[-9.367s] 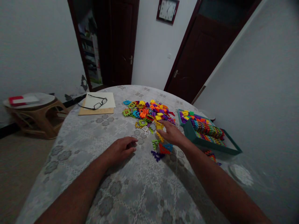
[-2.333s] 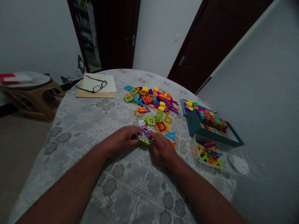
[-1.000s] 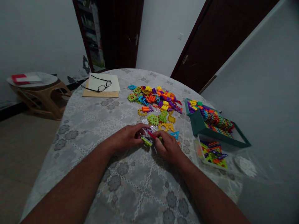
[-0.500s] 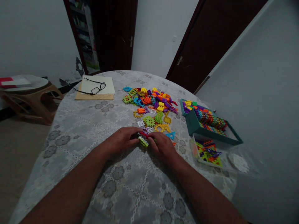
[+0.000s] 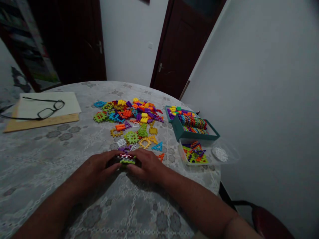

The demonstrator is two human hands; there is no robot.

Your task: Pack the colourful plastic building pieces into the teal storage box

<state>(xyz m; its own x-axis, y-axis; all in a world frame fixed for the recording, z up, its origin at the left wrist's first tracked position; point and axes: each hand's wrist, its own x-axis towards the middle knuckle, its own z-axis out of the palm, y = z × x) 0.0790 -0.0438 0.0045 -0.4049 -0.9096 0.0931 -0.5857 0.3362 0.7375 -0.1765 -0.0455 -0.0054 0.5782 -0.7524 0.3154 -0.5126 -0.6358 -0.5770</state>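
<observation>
Between my hands is a small block of interlocking plastic building pieces [image 5: 127,159], with red, white and lime-green toothed edges showing. My left hand [image 5: 98,168] grips its left end between thumb and fingers. On the opposite end my right hand [image 5: 147,165] is closed the same way. The fingers cover both ends, so the block's full shape is hidden. Just beyond the hands lie a purple piece [image 5: 124,149], a white window piece [image 5: 121,142], a green lattice piece [image 5: 131,137] and a yellow ring piece [image 5: 145,142].
A heap of colourful plastic pieces [image 5: 129,111] spreads across the patterned tablecloth [image 5: 104,205]. Right of it stand a teal box [image 5: 181,133] and a clear tub [image 5: 186,163], both holding pieces. Black glasses [image 5: 46,113] rest on paper at far left. A wall borders the right side.
The view has turned to the right, so the table things appear further left. In my hands the block has turned, and its toothed edge now faces me more squarely.
</observation>
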